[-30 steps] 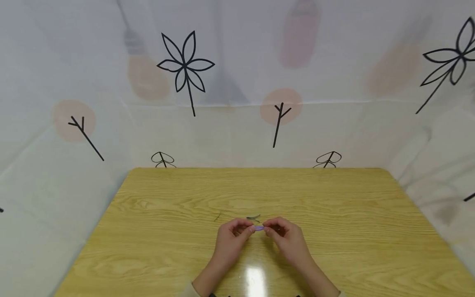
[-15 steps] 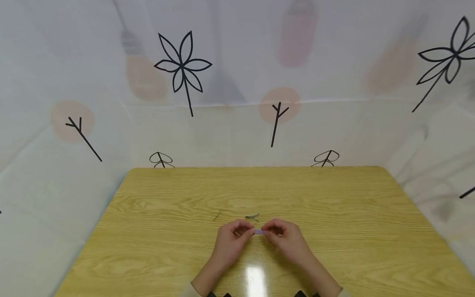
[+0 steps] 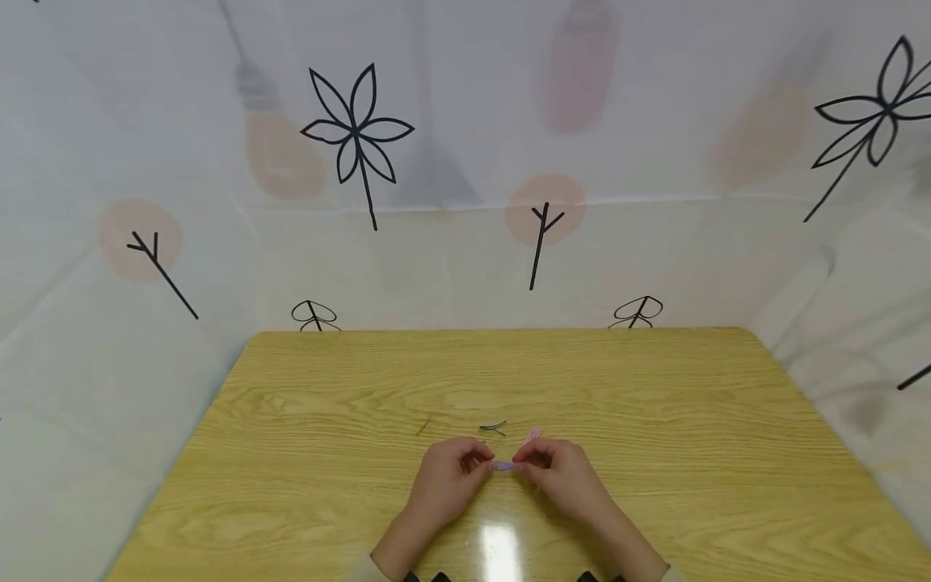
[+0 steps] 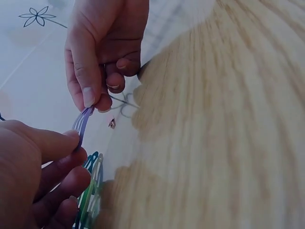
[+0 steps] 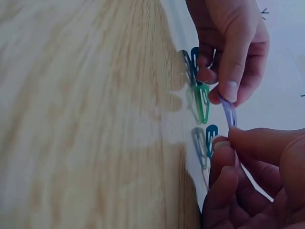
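A purple snap hair clip (image 3: 504,466) is stretched between my two hands, just above the table. My left hand (image 3: 451,477) pinches its left end between thumb and forefinger. At the other end, the thumb and forefinger of my right hand (image 3: 566,478) pinch it too. Slots run along the purple clip in the right wrist view, where its lower end is hidden by the right fingertips. Beyond the right fingers lies a pink hair clip (image 3: 534,435), partly covered by that hand. Green (image 5: 203,102) and teal (image 5: 211,136) hair clips lie past the hands in the right wrist view.
On the wood-grain table (image 3: 327,453), a thin dark outline (image 3: 492,426) shows just past the hands, with a thin curved line (image 3: 423,426) to its left. A white cloth (image 3: 451,267) with drawn flowers and twigs stands around the table's back and sides.
Both hands, still holding the purple clip, have drawn slightly toward the body. The pink clip beyond the right hand has come into view. The head view has shifted a little.
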Demonstrator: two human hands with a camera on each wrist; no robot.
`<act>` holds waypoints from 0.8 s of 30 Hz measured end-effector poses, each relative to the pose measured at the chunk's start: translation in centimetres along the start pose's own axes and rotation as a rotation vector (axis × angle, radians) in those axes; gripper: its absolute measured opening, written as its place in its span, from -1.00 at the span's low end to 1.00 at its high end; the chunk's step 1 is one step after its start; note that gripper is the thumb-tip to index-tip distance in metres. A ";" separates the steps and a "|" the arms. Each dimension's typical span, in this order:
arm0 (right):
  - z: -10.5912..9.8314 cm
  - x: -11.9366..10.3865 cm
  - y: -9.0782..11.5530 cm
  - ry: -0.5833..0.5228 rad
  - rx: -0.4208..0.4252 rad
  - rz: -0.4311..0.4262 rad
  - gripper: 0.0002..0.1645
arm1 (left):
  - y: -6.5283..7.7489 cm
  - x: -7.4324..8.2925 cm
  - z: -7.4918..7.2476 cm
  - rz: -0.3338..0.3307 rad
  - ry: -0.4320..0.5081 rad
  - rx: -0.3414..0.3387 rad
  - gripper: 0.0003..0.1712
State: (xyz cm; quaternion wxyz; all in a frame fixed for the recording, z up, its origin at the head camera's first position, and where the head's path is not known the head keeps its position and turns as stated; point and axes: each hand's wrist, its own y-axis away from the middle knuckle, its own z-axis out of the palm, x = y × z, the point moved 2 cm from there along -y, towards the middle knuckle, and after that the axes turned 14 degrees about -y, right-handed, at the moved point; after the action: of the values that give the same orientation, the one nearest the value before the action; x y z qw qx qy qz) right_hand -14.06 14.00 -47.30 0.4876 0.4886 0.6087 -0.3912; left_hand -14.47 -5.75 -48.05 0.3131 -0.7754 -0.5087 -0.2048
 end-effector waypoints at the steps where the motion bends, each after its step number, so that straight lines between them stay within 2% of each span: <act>1: 0.0 0.1 0.0 0.005 0.004 0.002 -0.94 | 0.0 0.0 0.0 0.002 -0.013 -0.001 -0.93; 10: 0.4 0.2 0.0 0.050 0.066 0.024 -0.93 | 0.0 -0.2 0.4 0.015 -0.108 -0.018 -0.93; 13: 0.4 0.0 0.1 0.058 0.083 0.032 -0.93 | -0.1 -0.2 0.3 0.027 -0.121 -0.014 -0.94; 24: 0.5 -0.3 0.2 0.035 0.088 0.054 -0.93 | -0.1 -0.4 0.5 -0.007 -0.135 -0.005 -0.89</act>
State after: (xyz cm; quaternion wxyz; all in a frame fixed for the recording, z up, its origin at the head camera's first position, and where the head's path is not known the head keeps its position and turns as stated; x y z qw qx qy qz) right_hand -13.76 13.46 -47.12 0.4650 0.5328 0.5859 -0.3957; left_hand -14.71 -5.68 -48.64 0.2756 -0.7863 -0.5310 -0.1546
